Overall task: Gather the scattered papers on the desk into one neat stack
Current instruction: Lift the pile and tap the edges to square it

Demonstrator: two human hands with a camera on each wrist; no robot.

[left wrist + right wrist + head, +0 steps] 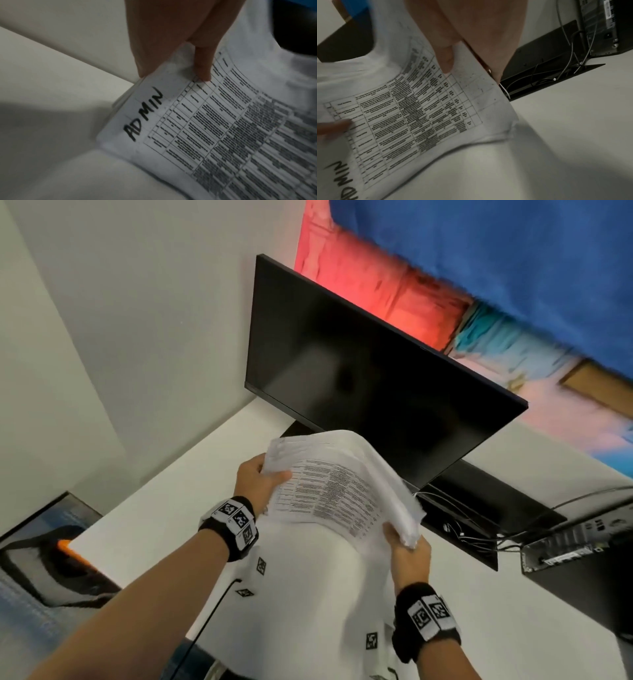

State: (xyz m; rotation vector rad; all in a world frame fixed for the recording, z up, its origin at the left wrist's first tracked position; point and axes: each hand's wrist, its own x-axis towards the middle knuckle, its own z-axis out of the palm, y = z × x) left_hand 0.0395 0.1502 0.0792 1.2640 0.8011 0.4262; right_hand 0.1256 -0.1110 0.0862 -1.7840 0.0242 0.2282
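A bundle of white papers (339, 484) with printed tables hangs in the air over the white desk (164, 501), in front of the monitor. The top sheet (214, 128) bears the handwritten word "ADMIN". My left hand (263, 481) pinches the bundle's left edge, thumb (202, 65) on top. My right hand (404, 542) grips the right edge, thumb (445, 59) on the printed face (419, 108). The sheets bow upward between the hands and their edges are uneven.
A black monitor (359, 371) stands behind the papers on a dark base (479, 508) with loose cables (570, 56). A small black computer box (575, 546) sits at the right. A black cable (212, 611) and small printed markers (262, 565) lie on the desk near me.
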